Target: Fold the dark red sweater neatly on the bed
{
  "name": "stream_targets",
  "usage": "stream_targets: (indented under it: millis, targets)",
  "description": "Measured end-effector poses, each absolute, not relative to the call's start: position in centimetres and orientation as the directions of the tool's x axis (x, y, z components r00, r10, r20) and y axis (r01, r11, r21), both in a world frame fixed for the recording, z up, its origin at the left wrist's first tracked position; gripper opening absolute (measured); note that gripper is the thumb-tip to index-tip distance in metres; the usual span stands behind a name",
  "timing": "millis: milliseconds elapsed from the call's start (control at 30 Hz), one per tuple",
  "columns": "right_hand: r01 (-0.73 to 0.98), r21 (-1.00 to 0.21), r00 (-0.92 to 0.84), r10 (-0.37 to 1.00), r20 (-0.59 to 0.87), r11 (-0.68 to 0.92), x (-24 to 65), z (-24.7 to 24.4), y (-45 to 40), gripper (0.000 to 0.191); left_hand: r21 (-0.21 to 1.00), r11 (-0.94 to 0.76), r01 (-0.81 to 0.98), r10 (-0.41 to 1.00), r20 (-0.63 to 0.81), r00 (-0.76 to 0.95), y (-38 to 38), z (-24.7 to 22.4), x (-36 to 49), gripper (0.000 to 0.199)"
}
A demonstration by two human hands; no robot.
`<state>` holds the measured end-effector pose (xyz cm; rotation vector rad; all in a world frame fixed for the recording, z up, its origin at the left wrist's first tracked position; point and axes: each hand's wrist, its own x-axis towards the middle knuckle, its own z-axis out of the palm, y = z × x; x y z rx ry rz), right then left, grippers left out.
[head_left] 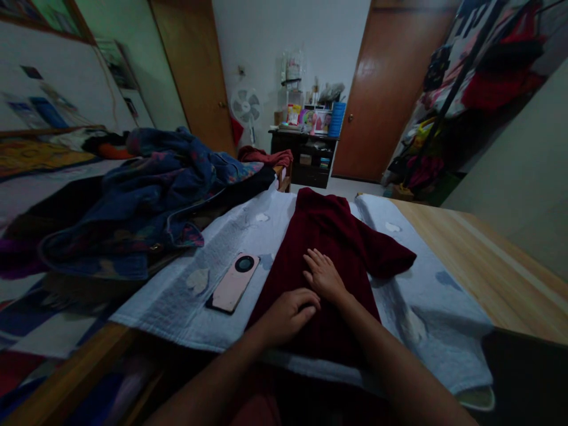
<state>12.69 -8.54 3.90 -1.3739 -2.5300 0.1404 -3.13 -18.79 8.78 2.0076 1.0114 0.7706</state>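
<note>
A dark red short-sleeved garment [350, 260] is spread over a light blue cloth [239, 236], one sleeve stretched out to the right. My right hand [325, 274] lies flat on the middle of it, fingers extended. Lower and to the left, my left hand [290, 315] rests on the same fabric with its fingers loosely bent and the thumb apart; no object shows in it. A pink phone [235, 283] with a round black camera ring lies face down on the blue cloth, left of the garment.
A heap of clothes with a blue denim jacket [160, 183] fills the left side. A bare wooden board [470, 248] extends on the right. Beyond stand a white fan [247, 106], a dark cabinet [306, 161] holding many items, and two brown doors. Clothes hang at the far right.
</note>
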Motion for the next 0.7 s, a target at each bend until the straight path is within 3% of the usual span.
stream_targets:
  millis: [167, 267, 500, 700]
  targets:
    - [0.804, -0.248, -0.505, 0.84, 0.198, 0.541, 12.7, 4.2, -8.6, 0.051, 0.699, -0.423, 0.577, 0.906, 0.312, 0.286, -10.1, 9.6, -3.9, 0.031]
    - [0.801, -0.269, -0.493, 0.845, 0.209, 0.534, 12.5, 4.3, -8.6, 0.051, 0.544, -0.302, 0.783, 0.945, 0.28, 0.17, -4.0, 8.5, -3.7, 0.039]
    - [0.764, -0.397, -0.467, 0.86, 0.205, 0.509, 12.6, 4.2, -8.8, 0.048, 0.46, -0.221, 0.86, 0.962, 0.247, 0.115, 5.5, 5.1, -1.5, 0.052]
    - [0.683, -0.522, -0.578, 0.815, 0.04, 0.51, 14.7, 7.9, -8.0, 0.042, 0.41, -0.2, 0.89, 0.964, 0.243, 0.105, 6.7, 2.5, -1.0, 0.047]
